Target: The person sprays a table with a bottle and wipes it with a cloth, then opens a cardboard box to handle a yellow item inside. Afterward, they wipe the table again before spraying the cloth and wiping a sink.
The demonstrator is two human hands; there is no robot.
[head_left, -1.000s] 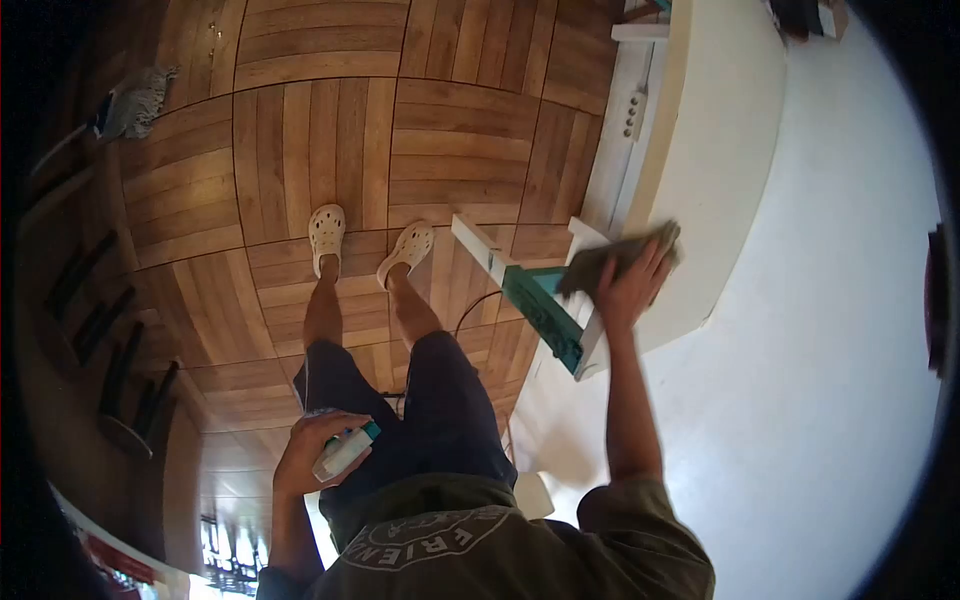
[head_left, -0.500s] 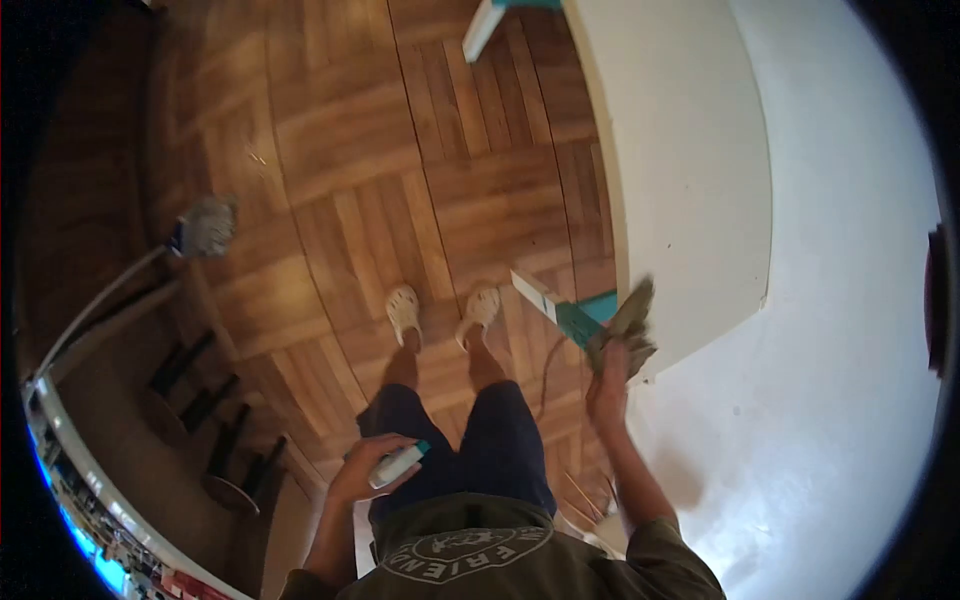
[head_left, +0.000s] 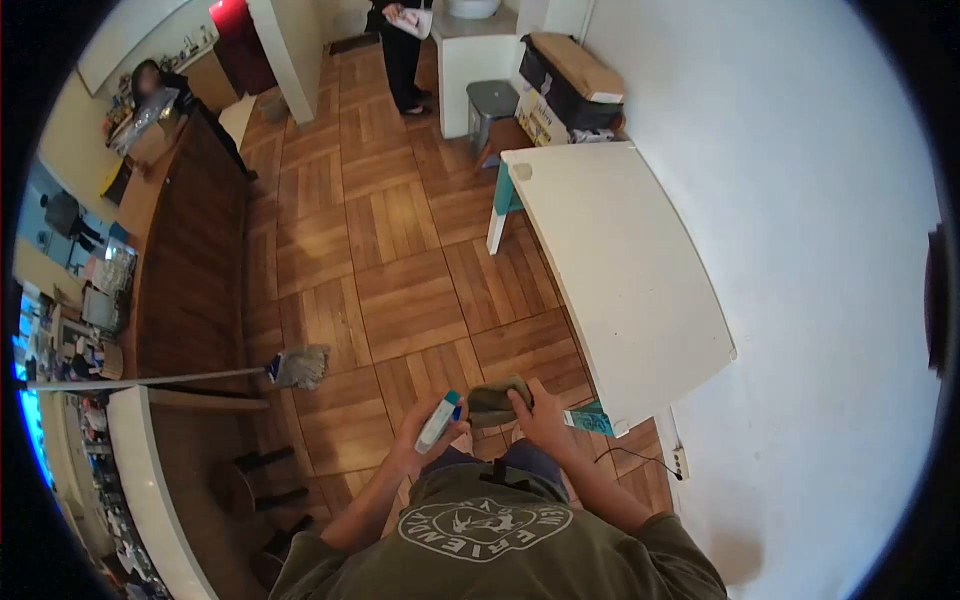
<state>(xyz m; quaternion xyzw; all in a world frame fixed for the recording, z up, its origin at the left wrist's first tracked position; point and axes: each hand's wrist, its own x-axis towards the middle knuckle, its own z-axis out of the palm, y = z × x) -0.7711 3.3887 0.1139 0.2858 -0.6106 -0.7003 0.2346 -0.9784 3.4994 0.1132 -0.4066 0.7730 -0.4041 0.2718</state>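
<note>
My left hand (head_left: 412, 440) is closed around a small white bottle (head_left: 436, 424) with a teal top. A bit of blue shows beside that top. In my right hand (head_left: 541, 418) is a folded olive-green cloth (head_left: 497, 402), gripped at its right side between thumb and fingers. Both hands are in front of my body, the cloth just right of the bottle and above my feet. To the right of the cloth stands a long white table (head_left: 632, 285) with teal and white legs. My right hand is apart from its near end.
A mop (head_left: 298, 367) leans in from the left. Dark stools (head_left: 262, 480) stand under the left counter (head_left: 150, 480). One person (head_left: 402, 55) stands at the back; another is behind the wooden counter (head_left: 195, 250). Boxes (head_left: 575, 80) and a grey bin (head_left: 492, 102) are beyond the table. A cable (head_left: 635, 458) runs to a wall outlet.
My view has lifted to take in more of the room. My right hand has drawn the cloth away from the table's near corner, towards the bottle, which my left hand still holds.
</note>
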